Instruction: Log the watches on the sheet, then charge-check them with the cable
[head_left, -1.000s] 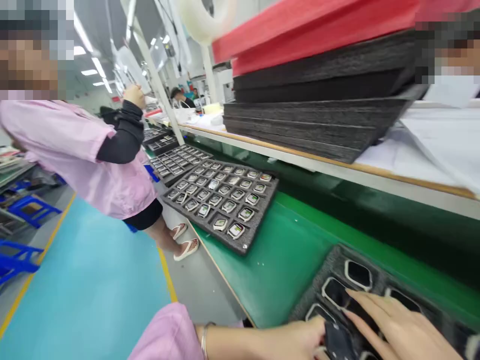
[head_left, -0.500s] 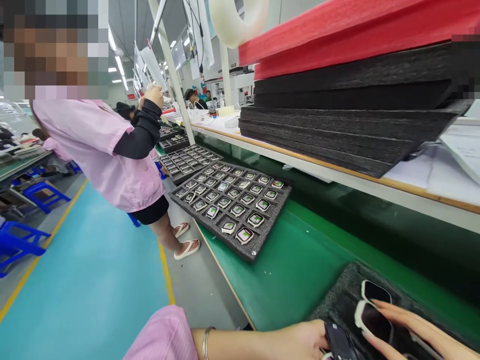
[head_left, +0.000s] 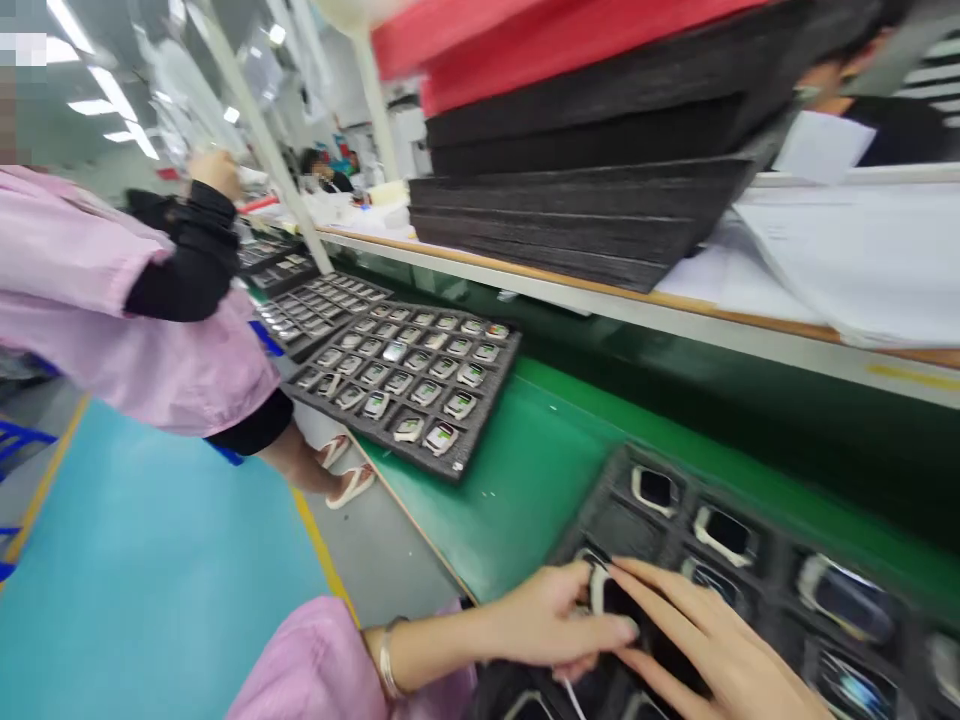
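A smartwatch with a pale case and dark screen sits between my two hands over the near foam tray. My left hand, in a pink sleeve with a silver bracelet, is closed on its left side, thumb across the front. From the lower right, my right hand has long fingers on the watch's top and lower edges, gripping it and hiding most of its face. A thin white cable hangs below my left hand. More pale-cased watches lie in the tray's compartments around my right hand.
A second foam tray full of watches lies further up the green bench. Above runs a shelf with stacked black foam, red sheets and papers. A person in pink stands at left.
The view has swung right, showing more of the near tray. My left hand has left the dark object it held and now grips a watch together with my right hand.
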